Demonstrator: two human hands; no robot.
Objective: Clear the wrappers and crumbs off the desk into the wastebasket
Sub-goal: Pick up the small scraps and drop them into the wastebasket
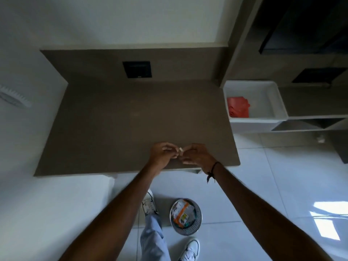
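Holding wrappers (182, 213), a floor wastebasket (197, 223); red cloth (238, 107) inside white bin (278, 102)

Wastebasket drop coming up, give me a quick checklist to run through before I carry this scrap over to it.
1. Scrap pinched between left hand and right hand: ok.
2. Which hand actually grips it: cannot tell.
3. Wastebasket on the floor below the desk edge, mouth open: ok.
4. Room left inside above the wrappers: ok.
5. Desk free of wrappers: ok.
6. Fine crumbs remaining: cannot tell.
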